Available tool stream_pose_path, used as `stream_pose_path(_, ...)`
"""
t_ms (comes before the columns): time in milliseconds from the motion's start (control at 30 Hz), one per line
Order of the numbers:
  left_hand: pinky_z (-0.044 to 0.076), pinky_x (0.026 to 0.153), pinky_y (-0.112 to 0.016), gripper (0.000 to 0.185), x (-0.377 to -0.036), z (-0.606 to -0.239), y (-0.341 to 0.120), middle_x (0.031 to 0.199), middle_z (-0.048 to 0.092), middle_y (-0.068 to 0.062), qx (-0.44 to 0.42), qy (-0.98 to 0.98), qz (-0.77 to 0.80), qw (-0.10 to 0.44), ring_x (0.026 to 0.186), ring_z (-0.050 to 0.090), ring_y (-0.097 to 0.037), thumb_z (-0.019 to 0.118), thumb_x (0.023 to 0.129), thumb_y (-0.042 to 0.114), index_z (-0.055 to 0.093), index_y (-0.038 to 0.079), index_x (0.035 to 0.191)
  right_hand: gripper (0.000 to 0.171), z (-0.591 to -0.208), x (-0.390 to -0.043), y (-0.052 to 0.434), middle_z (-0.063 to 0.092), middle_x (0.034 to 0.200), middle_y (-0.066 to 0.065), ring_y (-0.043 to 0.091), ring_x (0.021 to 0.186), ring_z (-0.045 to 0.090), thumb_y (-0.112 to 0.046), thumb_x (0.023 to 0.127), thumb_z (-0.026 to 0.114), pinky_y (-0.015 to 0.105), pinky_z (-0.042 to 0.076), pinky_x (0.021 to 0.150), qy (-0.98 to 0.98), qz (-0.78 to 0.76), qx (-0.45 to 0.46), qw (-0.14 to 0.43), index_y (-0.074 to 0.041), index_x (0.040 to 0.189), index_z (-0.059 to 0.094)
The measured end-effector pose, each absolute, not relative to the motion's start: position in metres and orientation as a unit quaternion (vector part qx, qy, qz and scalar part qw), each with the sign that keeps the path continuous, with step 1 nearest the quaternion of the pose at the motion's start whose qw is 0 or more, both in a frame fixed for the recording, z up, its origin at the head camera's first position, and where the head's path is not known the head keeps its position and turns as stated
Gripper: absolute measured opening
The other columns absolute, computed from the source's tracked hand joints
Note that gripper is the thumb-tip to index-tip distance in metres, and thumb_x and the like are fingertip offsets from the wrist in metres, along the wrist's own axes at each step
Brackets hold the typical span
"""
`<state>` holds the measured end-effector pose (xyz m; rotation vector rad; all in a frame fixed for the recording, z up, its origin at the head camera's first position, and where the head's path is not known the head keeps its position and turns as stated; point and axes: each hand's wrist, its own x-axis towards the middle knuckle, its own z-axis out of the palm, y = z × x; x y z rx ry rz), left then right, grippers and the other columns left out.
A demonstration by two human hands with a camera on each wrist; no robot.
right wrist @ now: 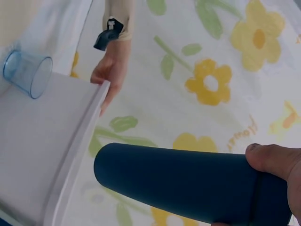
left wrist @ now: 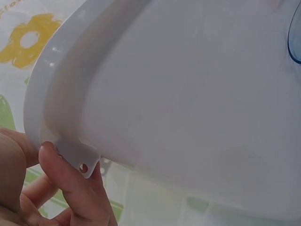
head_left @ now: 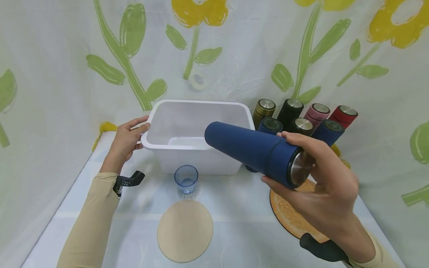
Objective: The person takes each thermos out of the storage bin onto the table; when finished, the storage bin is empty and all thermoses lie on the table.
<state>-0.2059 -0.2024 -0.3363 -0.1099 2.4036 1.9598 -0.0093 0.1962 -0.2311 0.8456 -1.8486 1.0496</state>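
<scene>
My right hand (head_left: 330, 188) grips a dark blue thermos flask (head_left: 248, 145) around its capped end. The flask is tilted nearly sideways, its base pointing left over the right part of a white plastic bin (head_left: 197, 160). In the right wrist view the flask (right wrist: 174, 181) hangs beside the bin's rim (right wrist: 80, 141), with my thumb across it near the cap. My left hand (head_left: 125, 139) holds the bin's left rim. In the left wrist view its fingers (left wrist: 70, 183) pinch a small tab with a hole below the rim. What I see of the bin's inside holds nothing.
Several flasks stand right of the bin, among them a gold one (head_left: 266, 108), a pink one (head_left: 317, 113) and a red one (head_left: 344, 115). A blue glass (head_left: 186, 180) stands before the bin, behind a beige round mat (head_left: 185, 230). An orange round mat (head_left: 291, 216) lies under my right hand.
</scene>
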Motion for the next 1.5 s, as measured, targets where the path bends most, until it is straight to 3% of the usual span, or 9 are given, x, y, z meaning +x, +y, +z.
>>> stream_pose_path(233, 0.052, 0.059, -0.021, 0.059, -0.206, -0.336, -0.204, 0.119, 0.061, -0.003, -0.043, 0.773, 0.633, 0.011, 0.073, 0.063, -0.009, 0.065, 0.096, 0.044, 0.051, 0.020, 0.149, 0.076, -0.242, 0.004, 0.219, 0.063, 0.115, 0.033, 0.040, 0.106, 0.064, -0.009, 0.061, 0.096, 0.029, 0.052, 0.092, -0.741, 0.433, 0.331, 0.393, 0.017, 0.122, 0.060)
stream_pose_path(400, 0.052, 0.060, -0.021, 0.060, -0.205, -0.336, -0.203, 0.120, 0.060, -0.003, -0.042, 0.773, 0.633, 0.014, 0.074, 0.064, -0.009, 0.065, 0.096, 0.045, 0.051, 0.020, 0.149, 0.084, -0.250, 0.011, 0.235, 0.062, 0.116, 0.035, 0.042, 0.107, 0.063, -0.001, 0.051, 0.098, 0.030, 0.052, 0.092, -0.738, 0.445, 0.327, 0.388, 0.019, 0.121, 0.058)
stream_pose_path(700, 0.052, 0.061, -0.021, 0.061, -0.204, -0.338, -0.202, 0.129, 0.057, -0.008, -0.047, 0.783, 0.620, 0.012, 0.075, 0.063, -0.009, 0.063, 0.096, 0.048, 0.049, 0.021, 0.150, 0.085, -0.259, 0.027, 0.251, 0.062, 0.117, 0.034, 0.032, 0.102, 0.066, -0.002, 0.052, 0.098, 0.015, 0.051, 0.076, -0.768, 0.433, 0.290, 0.372, 0.020, 0.123, 0.057)
stream_pose_path(1133, 0.053, 0.061, -0.022, 0.060, -0.204, -0.338, -0.201, 0.130, 0.056, -0.010, -0.046, 0.780, 0.624, 0.013, 0.077, 0.063, -0.011, 0.064, 0.095, 0.047, 0.051, 0.022, 0.149, 0.087, -0.275, 0.038, 0.266, 0.061, 0.119, 0.035, 0.032, 0.104, 0.067, -0.006, 0.051, 0.100, 0.021, 0.051, 0.089, -0.781, 0.425, 0.276, 0.366, 0.021, 0.122, 0.056)
stream_pose_path(1500, 0.053, 0.059, -0.021, 0.059, -0.203, -0.339, -0.200, 0.126, 0.057, -0.007, -0.047, 0.775, 0.630, 0.009, 0.074, 0.063, -0.010, 0.065, 0.096, 0.045, 0.051, 0.021, 0.148, 0.091, -0.280, 0.048, 0.276, 0.060, 0.122, 0.034, 0.030, 0.109, 0.063, -0.006, 0.049, 0.100, 0.019, 0.049, 0.092, -0.804, 0.406, 0.254, 0.351, 0.020, 0.125, 0.056)
